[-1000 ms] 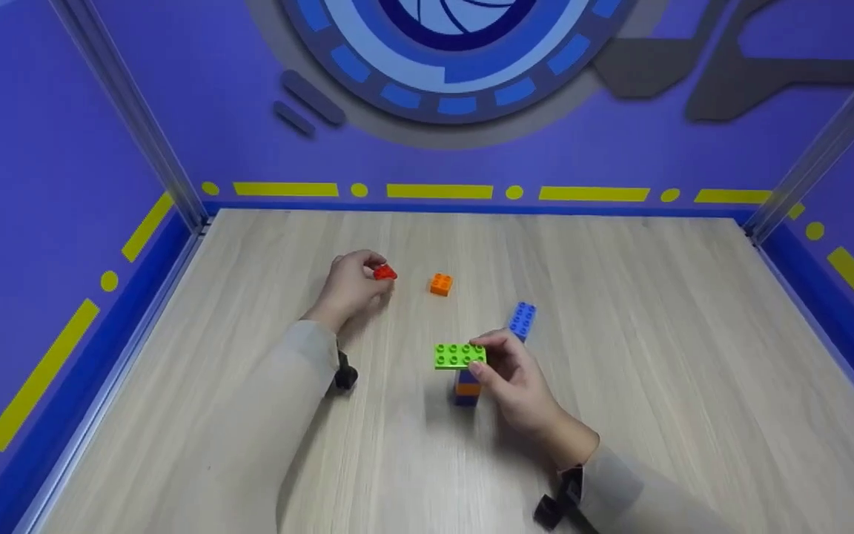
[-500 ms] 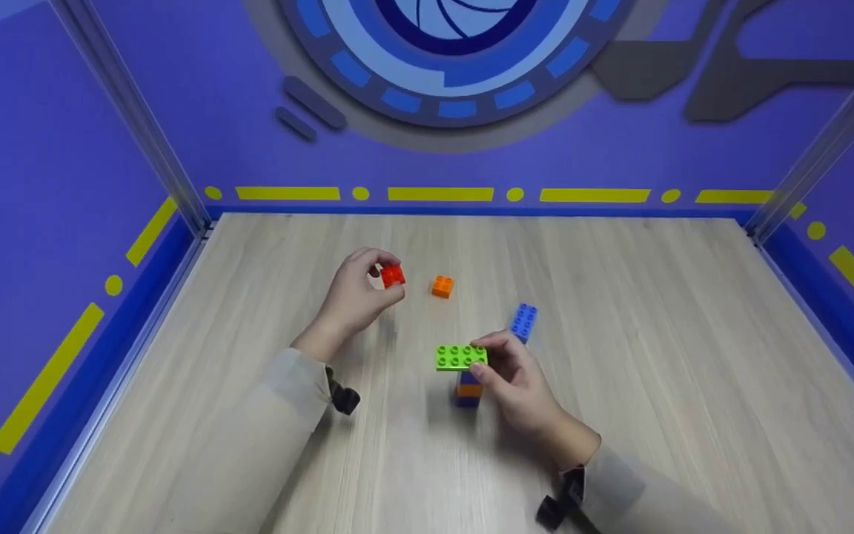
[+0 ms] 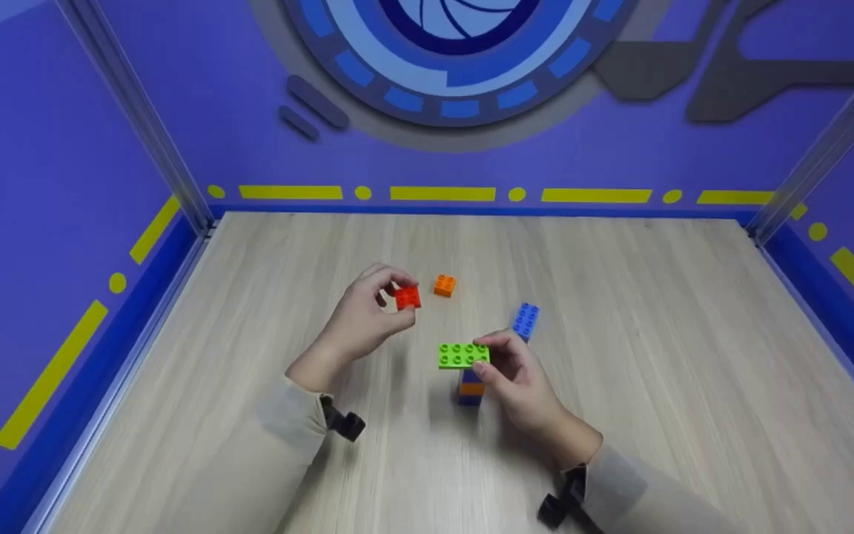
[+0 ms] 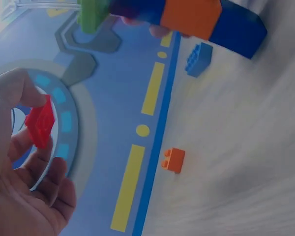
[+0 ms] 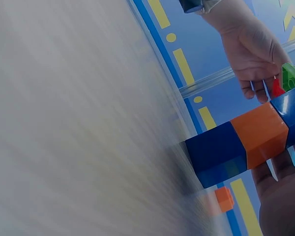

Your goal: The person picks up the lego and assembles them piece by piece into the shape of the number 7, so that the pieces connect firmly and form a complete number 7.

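My left hand [image 3: 364, 319] pinches a small red toy brick [image 3: 408, 297] between thumb and fingers, held above the table. In the left wrist view the red brick [image 4: 41, 122] is tilted, with the lower fingers curled loosely beneath. My right hand [image 3: 527, 389] grips the right end of a long lime-green brick [image 3: 455, 357], studs up. That brick caps an upright tower [image 3: 471, 389] of blue, orange and blue bricks. From the right wrist, the tower's bottom blue brick [image 5: 219, 155] shows close over the table, and right-hand fingers lie along the tower's side.
A small orange brick [image 3: 444, 285] lies on the wooden table [image 3: 642, 356] beyond the red one. Behind my right hand is a long blue brick [image 3: 525, 319]. Blue printed walls [image 3: 427, 167] with metal corner posts enclose the table at the back and sides.
My left hand has lifted the red brick and carried it rightward and nearer, toward the tower. The right hand keeps its grip on the green brick, almost unmoved.
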`<state>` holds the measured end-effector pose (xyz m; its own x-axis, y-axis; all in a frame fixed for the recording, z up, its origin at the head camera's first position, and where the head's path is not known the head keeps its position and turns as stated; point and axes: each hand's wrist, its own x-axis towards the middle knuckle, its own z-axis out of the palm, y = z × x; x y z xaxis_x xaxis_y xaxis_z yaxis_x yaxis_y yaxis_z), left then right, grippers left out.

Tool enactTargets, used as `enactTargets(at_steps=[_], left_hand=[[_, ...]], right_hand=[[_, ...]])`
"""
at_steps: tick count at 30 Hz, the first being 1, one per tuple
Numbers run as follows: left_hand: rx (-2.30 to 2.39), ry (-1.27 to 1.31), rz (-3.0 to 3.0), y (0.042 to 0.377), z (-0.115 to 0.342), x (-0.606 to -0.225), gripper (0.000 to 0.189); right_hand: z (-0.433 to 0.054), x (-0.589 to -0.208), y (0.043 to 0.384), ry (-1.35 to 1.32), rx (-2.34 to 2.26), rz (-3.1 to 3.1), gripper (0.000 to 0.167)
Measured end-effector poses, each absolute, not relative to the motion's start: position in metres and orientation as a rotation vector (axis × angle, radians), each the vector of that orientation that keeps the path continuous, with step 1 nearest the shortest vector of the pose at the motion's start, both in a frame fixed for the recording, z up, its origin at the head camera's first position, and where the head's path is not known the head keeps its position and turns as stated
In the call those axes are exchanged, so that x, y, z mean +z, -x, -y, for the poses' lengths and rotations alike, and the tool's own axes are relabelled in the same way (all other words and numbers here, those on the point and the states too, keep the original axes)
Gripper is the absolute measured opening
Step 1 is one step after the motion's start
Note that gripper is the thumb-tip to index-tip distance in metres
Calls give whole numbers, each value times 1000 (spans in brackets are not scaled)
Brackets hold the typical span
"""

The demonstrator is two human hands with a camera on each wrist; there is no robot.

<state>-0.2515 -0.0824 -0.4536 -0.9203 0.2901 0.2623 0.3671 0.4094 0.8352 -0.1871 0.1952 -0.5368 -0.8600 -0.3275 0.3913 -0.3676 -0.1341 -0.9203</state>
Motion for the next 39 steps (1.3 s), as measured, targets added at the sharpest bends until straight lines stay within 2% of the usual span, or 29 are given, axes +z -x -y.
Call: enactTargets(at_steps=[13,39], left_hand=[[-1722,611,2707,220,88,-449,40],[-1772,859,2763,215,80,-473,38]], right_hand=[[-195,-536,185,-774,2175,2088,31],[-195,-536,184,-768,2164,2081,32]])
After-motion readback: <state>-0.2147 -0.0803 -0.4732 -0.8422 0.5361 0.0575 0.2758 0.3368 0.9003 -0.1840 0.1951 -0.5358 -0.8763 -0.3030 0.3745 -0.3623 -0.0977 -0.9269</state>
